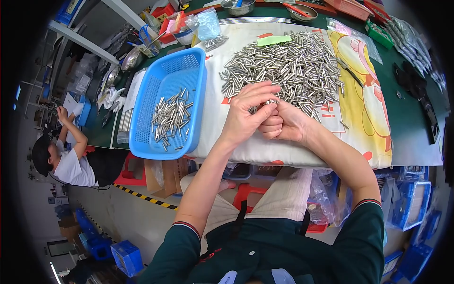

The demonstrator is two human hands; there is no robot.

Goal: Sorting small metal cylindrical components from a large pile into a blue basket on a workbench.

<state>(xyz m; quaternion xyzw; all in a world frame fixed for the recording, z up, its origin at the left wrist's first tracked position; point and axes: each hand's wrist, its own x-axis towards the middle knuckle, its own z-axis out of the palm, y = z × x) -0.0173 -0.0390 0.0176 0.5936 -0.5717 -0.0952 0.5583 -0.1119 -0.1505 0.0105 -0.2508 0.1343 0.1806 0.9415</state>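
Silver metal pins (288,66) lie in a big heap on a white cloth (265,151) that covers the green table (411,118). Both hands meet at the near edge of this heap. The left hand (246,116) has its fingers closed around a small bunch of pins (270,101), and the right hand (288,124) touches the same bunch from the other side, fingers curled narrow. Just to the left stands a blue plastic basket (194,61) with some more pins (171,118) inside. Another person (66,161) sits further left, lower down.
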